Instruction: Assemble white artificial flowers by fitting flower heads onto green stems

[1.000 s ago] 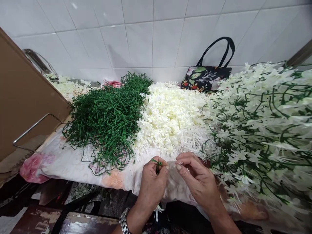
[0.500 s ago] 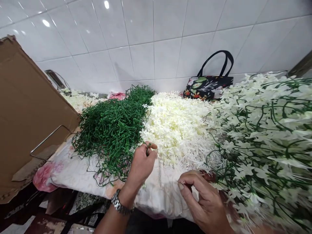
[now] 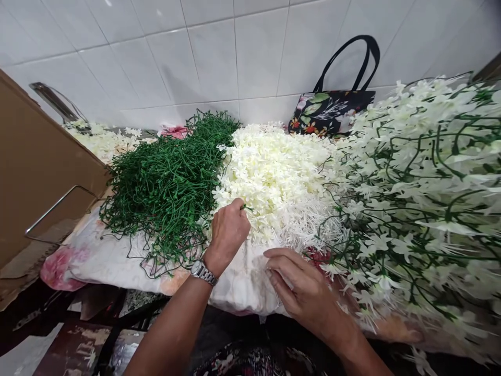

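My left hand (image 3: 230,228), with a watch on its wrist, is closed at the near edge of a pile of loose white petals (image 3: 270,167). A short piece of green plastic stem (image 3: 246,208) sticks out from its fingers. To its left lies a tangled heap of green stems (image 3: 164,183). My right hand (image 3: 295,279) hovers above the cloth with curled fingers, thumb and fingertips close together; what they hold, if anything, is too small to make out. Just beyond it lies a bunch of thin white stamens (image 3: 309,222).
White flowers on green stems (image 3: 415,209) are massed on the right. A black floral handbag (image 3: 332,112) leans on the tiled wall (image 3: 258,57). At the left stands a cardboard sheet (image 3: 43,172) with a metal wire handle (image 3: 52,209). A flowered cloth (image 3: 105,261) covers the table.
The view has tilted down and shifted. My left hand has turned over, its back now facing up, with the green stem still in it. My right hand has come a little nearer to the left.
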Demonstrator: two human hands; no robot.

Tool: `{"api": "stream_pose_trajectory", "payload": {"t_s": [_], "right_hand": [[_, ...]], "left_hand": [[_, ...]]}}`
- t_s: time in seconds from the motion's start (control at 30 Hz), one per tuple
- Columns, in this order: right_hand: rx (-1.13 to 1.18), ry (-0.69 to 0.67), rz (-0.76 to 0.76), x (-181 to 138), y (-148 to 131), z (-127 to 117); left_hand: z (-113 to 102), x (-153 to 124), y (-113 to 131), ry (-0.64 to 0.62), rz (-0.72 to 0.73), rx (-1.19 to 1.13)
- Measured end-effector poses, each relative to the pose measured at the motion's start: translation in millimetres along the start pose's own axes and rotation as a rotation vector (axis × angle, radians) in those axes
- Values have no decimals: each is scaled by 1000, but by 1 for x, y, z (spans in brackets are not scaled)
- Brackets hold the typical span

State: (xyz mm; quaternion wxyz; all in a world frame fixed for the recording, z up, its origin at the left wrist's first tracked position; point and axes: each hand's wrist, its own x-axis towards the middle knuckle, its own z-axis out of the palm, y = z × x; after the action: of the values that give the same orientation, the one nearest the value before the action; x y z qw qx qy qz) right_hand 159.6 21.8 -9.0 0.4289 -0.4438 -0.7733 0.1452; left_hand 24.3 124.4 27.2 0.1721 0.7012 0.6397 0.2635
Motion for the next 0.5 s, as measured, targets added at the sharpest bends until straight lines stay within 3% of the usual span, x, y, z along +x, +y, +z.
{"api": "stream_pose_trajectory", "payload": {"t_s": [0.23, 0.3, 0.43, 0.5], "right_hand": [[100, 205, 118, -16, -8, -12], [171, 120, 130, -23, -15, -18], [218, -289, 76, -31, -29, -23], [165, -403, 57, -32, -31, -22]], "left_hand": [[0, -3, -11, 89, -40, -244], [0, -6, -13, 134, -31, -376], [-3, -11, -13, 214, -68, -763], [-6, -13, -13, 202, -125, -878]]}}
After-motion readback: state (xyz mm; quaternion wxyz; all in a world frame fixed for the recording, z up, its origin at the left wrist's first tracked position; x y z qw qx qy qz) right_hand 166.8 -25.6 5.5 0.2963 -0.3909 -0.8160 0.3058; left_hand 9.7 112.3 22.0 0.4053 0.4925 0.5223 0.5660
